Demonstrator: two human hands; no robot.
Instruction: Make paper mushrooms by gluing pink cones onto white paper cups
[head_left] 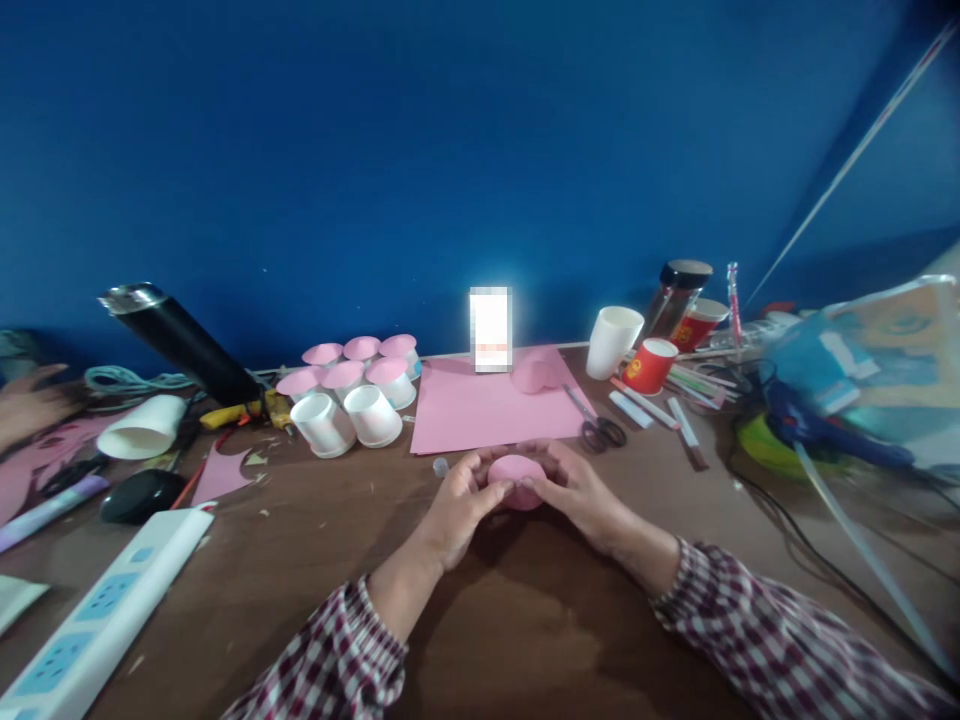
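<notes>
My left hand (466, 492) and my right hand (581, 490) meet over the middle of the table, both closed around a round pink paper piece (517, 468). The thumbs press its near edge, and the other fingers curl behind it. Whether a cup sits under the pink piece is hidden. Just beyond my hands lie pink paper sheets (469, 415), with a small clear cap (440, 467) left of my left hand. Dark-handled scissors (604, 432) rest at the sheets' right corner.
Several white cups topped with pink discs (343, 375) stand at the back left, behind two plain white cups (322, 425). A power strip (97, 610) is at front left. A blue glue gun (832, 430) lies right. Another person's hand (30, 405) shows at far left.
</notes>
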